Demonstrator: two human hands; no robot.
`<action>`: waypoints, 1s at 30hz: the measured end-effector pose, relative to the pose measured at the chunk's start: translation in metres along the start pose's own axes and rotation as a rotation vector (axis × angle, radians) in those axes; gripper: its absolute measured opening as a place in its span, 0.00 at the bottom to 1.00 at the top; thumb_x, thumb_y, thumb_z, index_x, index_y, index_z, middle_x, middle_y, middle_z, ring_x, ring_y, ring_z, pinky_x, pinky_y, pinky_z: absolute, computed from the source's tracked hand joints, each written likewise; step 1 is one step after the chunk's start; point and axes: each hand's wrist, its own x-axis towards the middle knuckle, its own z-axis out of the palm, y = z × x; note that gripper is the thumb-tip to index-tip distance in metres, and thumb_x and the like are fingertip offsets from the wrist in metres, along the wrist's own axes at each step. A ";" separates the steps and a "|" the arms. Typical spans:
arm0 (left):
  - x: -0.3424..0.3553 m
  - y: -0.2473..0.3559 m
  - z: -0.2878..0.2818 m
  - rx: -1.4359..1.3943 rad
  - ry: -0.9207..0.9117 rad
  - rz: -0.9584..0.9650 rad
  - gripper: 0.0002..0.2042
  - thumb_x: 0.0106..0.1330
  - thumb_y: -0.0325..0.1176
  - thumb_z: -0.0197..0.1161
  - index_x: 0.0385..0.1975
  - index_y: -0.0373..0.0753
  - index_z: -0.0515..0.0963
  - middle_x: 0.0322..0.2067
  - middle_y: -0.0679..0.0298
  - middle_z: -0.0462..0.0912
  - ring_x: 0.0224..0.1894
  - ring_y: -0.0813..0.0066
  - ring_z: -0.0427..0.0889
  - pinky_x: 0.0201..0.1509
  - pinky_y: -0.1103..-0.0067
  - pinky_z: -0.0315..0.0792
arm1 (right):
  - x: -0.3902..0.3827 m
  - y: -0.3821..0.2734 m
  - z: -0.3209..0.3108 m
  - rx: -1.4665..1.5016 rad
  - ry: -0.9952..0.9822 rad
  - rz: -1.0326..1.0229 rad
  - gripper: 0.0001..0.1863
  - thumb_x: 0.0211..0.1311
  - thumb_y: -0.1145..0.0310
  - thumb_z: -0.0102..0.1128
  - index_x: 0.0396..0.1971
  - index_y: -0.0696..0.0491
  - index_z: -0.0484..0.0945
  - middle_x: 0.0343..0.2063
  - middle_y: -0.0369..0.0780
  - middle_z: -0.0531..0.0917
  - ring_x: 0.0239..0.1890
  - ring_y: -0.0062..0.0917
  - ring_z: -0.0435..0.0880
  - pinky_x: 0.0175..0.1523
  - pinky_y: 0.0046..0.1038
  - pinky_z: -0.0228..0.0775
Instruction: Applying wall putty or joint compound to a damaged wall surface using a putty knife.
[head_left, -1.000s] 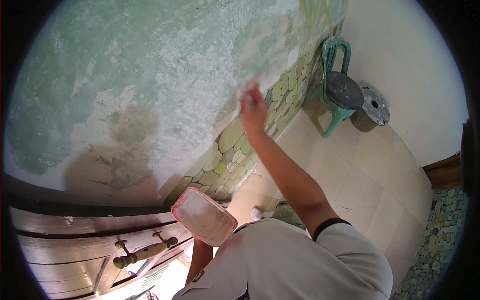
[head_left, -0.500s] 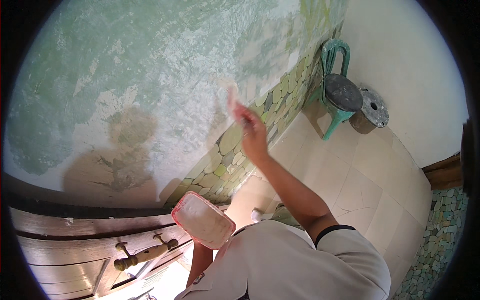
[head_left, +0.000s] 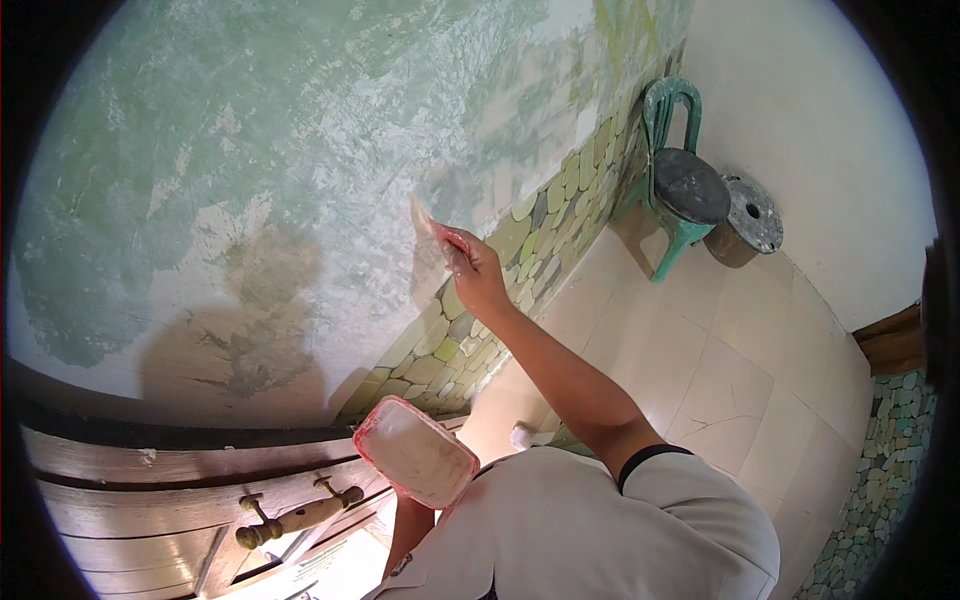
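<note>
My right hand (head_left: 472, 264) is closed round a red-handled tool with a pale flat blade (head_left: 422, 214), probably a putty knife, which lies against the mottled green-and-white wall (head_left: 250, 120). Just below that spot runs a band of green stone-patterned tiles (head_left: 450, 335). Low in the middle, in front of my body, a red-rimmed tray (head_left: 415, 450) with a pale coating inside is held up by my left hand (head_left: 410, 505), whose fingers are mostly hidden beneath it.
A green plastic chair (head_left: 680, 250) with a dark round object (head_left: 688, 180) on its seat stands in the corner beside a spattered round bucket (head_left: 750, 220). At lower left is a wooden door (head_left: 130, 510) with a long handle (head_left: 295, 522). Pale floor tiles (head_left: 730, 400) stretch to my right.
My right hand and its blade have moved left and down along the wall. The tray has shifted slightly right and down in the view, with little other change.
</note>
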 end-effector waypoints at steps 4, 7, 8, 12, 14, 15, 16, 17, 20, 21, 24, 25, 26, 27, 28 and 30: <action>0.023 -0.017 0.059 0.694 0.805 0.000 0.38 0.62 0.66 0.51 0.67 0.47 0.59 0.63 0.52 0.67 0.58 0.44 0.72 0.63 0.46 0.63 | 0.016 -0.017 -0.031 0.069 -0.001 -0.071 0.16 0.70 0.72 0.50 0.55 0.54 0.76 0.45 0.32 0.82 0.39 0.10 0.76 0.38 0.15 0.68; 0.025 -0.018 0.060 0.746 0.805 0.026 0.39 0.62 0.66 0.52 0.67 0.46 0.59 0.63 0.52 0.67 0.59 0.44 0.72 0.64 0.47 0.62 | 0.063 -0.025 -0.058 0.020 0.204 -0.187 0.16 0.70 0.73 0.51 0.55 0.57 0.76 0.45 0.34 0.83 0.40 0.13 0.78 0.40 0.19 0.70; 0.025 -0.019 0.061 0.765 0.779 0.011 0.39 0.62 0.65 0.52 0.67 0.46 0.59 0.63 0.52 0.67 0.59 0.44 0.72 0.65 0.47 0.61 | 0.078 -0.031 -0.059 -0.088 0.287 -0.282 0.16 0.68 0.73 0.52 0.54 0.58 0.76 0.43 0.36 0.83 0.38 0.17 0.79 0.40 0.22 0.70; 0.010 -0.008 0.033 0.685 0.849 0.034 0.40 0.61 0.65 0.53 0.66 0.44 0.60 0.61 0.53 0.69 0.58 0.44 0.72 0.64 0.49 0.63 | 0.082 -0.034 -0.017 -0.463 0.357 -0.412 0.21 0.63 0.79 0.49 0.56 0.56 0.74 0.38 0.47 0.81 0.38 0.38 0.79 0.44 0.34 0.71; -0.007 0.005 -0.019 -0.021 -0.048 -0.047 0.42 0.59 0.67 0.55 0.65 0.40 0.61 0.59 0.50 0.71 0.57 0.44 0.72 0.63 0.51 0.65 | 0.053 -0.044 0.027 -0.472 0.261 -0.503 0.23 0.60 0.78 0.53 0.57 0.52 0.74 0.32 0.48 0.75 0.37 0.44 0.75 0.41 0.39 0.67; -0.007 0.002 -0.004 -0.036 -0.041 -0.050 0.42 0.59 0.67 0.55 0.65 0.40 0.61 0.59 0.50 0.71 0.57 0.44 0.72 0.63 0.51 0.65 | 0.041 -0.043 0.028 -0.451 0.197 -0.489 0.22 0.60 0.78 0.54 0.56 0.52 0.74 0.32 0.48 0.76 0.37 0.45 0.75 0.41 0.39 0.68; -0.003 -0.003 0.027 0.185 0.437 -0.074 0.43 0.57 0.67 0.56 0.65 0.39 0.62 0.58 0.48 0.72 0.56 0.43 0.72 0.62 0.52 0.65 | 0.028 -0.046 0.018 -0.469 0.140 -0.453 0.21 0.61 0.80 0.52 0.55 0.54 0.75 0.36 0.48 0.78 0.40 0.41 0.78 0.44 0.34 0.70; 0.000 -0.005 0.048 0.424 0.907 -0.093 0.44 0.56 0.68 0.57 0.64 0.37 0.63 0.56 0.46 0.73 0.56 0.43 0.72 0.62 0.52 0.66 | 0.019 -0.052 0.013 -0.472 0.072 -0.422 0.20 0.62 0.82 0.51 0.54 0.57 0.75 0.39 0.47 0.81 0.44 0.37 0.81 0.48 0.30 0.72; 0.005 -0.007 0.053 0.362 0.949 -0.038 0.45 0.55 0.68 0.58 0.64 0.36 0.63 0.55 0.42 0.73 0.56 0.41 0.72 0.62 0.52 0.66 | 0.026 -0.043 -0.012 -0.159 -0.023 -0.270 0.18 0.65 0.82 0.49 0.53 0.59 0.75 0.49 0.44 0.81 0.52 0.27 0.79 0.57 0.27 0.69; 0.007 -0.008 0.055 0.363 0.947 -0.032 0.45 0.55 0.68 0.58 0.64 0.36 0.63 0.55 0.42 0.73 0.56 0.41 0.72 0.62 0.52 0.66 | 0.035 -0.043 -0.026 -0.149 0.009 -0.241 0.16 0.68 0.80 0.46 0.54 0.61 0.74 0.54 0.42 0.78 0.56 0.21 0.75 0.63 0.26 0.64; 0.014 -0.013 0.060 0.431 0.884 -0.051 0.44 0.56 0.68 0.57 0.63 0.36 0.63 0.55 0.42 0.73 0.56 0.40 0.72 0.61 0.51 0.66 | 0.084 -0.043 -0.072 -0.059 0.212 -0.326 0.17 0.70 0.77 0.47 0.56 0.61 0.73 0.54 0.40 0.79 0.55 0.20 0.75 0.62 0.23 0.64; 0.011 -0.012 0.061 0.402 0.878 -0.064 0.44 0.56 0.67 0.57 0.63 0.35 0.64 0.55 0.42 0.73 0.56 0.40 0.72 0.61 0.51 0.67 | 0.094 -0.045 -0.083 -0.080 0.222 -0.318 0.17 0.69 0.77 0.47 0.56 0.62 0.73 0.53 0.40 0.79 0.53 0.19 0.76 0.60 0.21 0.65; 0.010 -0.010 0.060 0.369 0.872 -0.087 0.44 0.56 0.67 0.57 0.63 0.35 0.64 0.55 0.42 0.73 0.55 0.40 0.72 0.60 0.51 0.67 | 0.105 -0.036 -0.092 -0.139 0.204 -0.339 0.17 0.69 0.78 0.47 0.56 0.61 0.73 0.53 0.39 0.79 0.52 0.19 0.77 0.58 0.21 0.66; 0.009 -0.010 0.058 0.364 0.871 -0.099 0.44 0.56 0.67 0.57 0.63 0.35 0.64 0.55 0.42 0.73 0.55 0.40 0.72 0.60 0.51 0.67 | 0.111 -0.026 -0.101 -0.200 0.189 -0.360 0.17 0.69 0.79 0.47 0.56 0.61 0.74 0.52 0.39 0.79 0.51 0.18 0.77 0.57 0.20 0.66; 0.007 -0.008 0.056 0.356 0.859 -0.086 0.44 0.56 0.67 0.57 0.63 0.35 0.64 0.55 0.42 0.73 0.55 0.40 0.72 0.60 0.51 0.67 | 0.109 -0.022 -0.095 -0.199 0.191 -0.357 0.17 0.69 0.79 0.47 0.56 0.61 0.74 0.52 0.39 0.79 0.51 0.18 0.77 0.57 0.20 0.66; -0.005 -0.002 0.032 0.354 0.848 -0.063 0.43 0.57 0.67 0.57 0.62 0.36 0.64 0.54 0.42 0.73 0.56 0.40 0.72 0.60 0.51 0.68 | 0.089 -0.017 -0.059 -0.128 0.115 -0.357 0.17 0.68 0.80 0.47 0.55 0.59 0.75 0.50 0.38 0.81 0.50 0.17 0.78 0.54 0.19 0.67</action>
